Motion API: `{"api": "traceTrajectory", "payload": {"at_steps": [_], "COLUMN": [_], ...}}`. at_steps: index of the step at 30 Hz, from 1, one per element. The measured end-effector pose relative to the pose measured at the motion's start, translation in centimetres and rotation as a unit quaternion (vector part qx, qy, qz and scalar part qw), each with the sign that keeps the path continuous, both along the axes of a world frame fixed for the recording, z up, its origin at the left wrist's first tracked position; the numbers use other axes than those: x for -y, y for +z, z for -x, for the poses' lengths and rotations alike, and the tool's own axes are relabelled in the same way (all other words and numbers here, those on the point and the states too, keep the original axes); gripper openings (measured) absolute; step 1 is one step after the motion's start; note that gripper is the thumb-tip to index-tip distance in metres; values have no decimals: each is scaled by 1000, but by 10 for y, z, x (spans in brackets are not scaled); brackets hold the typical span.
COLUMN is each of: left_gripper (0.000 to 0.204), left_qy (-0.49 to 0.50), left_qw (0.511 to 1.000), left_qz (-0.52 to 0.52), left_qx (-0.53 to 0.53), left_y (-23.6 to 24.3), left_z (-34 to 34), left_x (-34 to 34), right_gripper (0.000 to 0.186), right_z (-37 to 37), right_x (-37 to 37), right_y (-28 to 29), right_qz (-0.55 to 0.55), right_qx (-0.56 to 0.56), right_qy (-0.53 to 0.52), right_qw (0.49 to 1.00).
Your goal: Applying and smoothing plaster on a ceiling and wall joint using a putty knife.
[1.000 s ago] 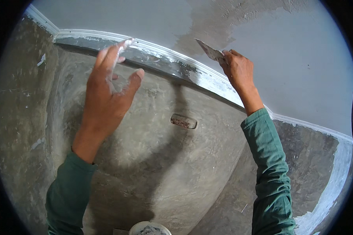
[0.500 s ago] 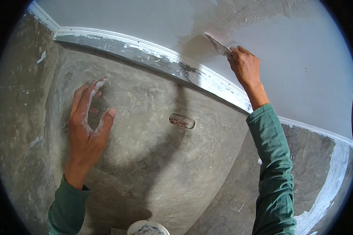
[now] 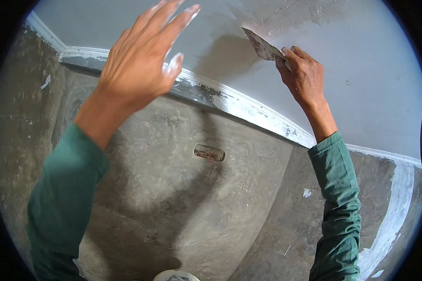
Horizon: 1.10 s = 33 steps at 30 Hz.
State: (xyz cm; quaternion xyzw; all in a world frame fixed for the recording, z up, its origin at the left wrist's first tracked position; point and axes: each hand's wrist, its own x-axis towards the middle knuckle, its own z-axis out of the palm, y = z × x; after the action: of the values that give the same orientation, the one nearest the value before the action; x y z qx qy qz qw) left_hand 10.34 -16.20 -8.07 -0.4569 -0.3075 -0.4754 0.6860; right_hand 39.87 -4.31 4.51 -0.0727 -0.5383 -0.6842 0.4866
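Observation:
My right hand (image 3: 305, 75) grips a putty knife (image 3: 261, 46) whose wide, smeared blade points up and left against the smooth grey ceiling (image 3: 370, 93). A rough, damp-looking patch of filler (image 3: 309, 11) spreads over the ceiling beyond the blade. My left hand (image 3: 140, 61) is raised at the upper left with its fingers stretched out and nothing in it. White paste coats its thumb and fingertips. Behind this hand, partly hidden by it, runs the white moulding (image 3: 248, 103) where wall and ceiling meet.
Below the moulding stands a bare grey plastered wall (image 3: 248, 201) with a small rectangular recess (image 3: 209, 152). At the bottom edge shows the rim of a white bucket (image 3: 176, 273), holding greyish material. A white band (image 3: 394, 210) runs down the right-hand wall.
My left hand has risen from in front of the wall to the moulding and ceiling, its curled fingers now straightened. The putty knife, still in my right hand, shows more of its blade face.

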Motion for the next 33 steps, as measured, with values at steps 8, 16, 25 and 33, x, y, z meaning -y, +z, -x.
{"api": "traceTrajectory", "payload": {"at_steps": [8, 16, 25, 33], "left_gripper": [82, 84, 86, 82], "left_qy": [124, 97, 86, 98], "left_qw": [990, 990, 985, 993], "left_qz": [60, 90, 129, -8], "left_qx": [24, 42, 76, 58], "left_y": [47, 46, 29, 17], "left_z": [-15, -44, -43, -8], "left_x": [17, 26, 33, 13], "right_gripper": [14, 18, 16, 9], "right_z": [-27, -57, -63, 10], "right_x": [25, 46, 33, -25], "right_y": [1, 3, -56, -12], "right_qz": [-11, -26, 2, 89], "right_qx": [-7, -14, 32, 41], "right_qy": [8, 33, 99, -17], "right_qw": [1000, 999, 995, 995]}}
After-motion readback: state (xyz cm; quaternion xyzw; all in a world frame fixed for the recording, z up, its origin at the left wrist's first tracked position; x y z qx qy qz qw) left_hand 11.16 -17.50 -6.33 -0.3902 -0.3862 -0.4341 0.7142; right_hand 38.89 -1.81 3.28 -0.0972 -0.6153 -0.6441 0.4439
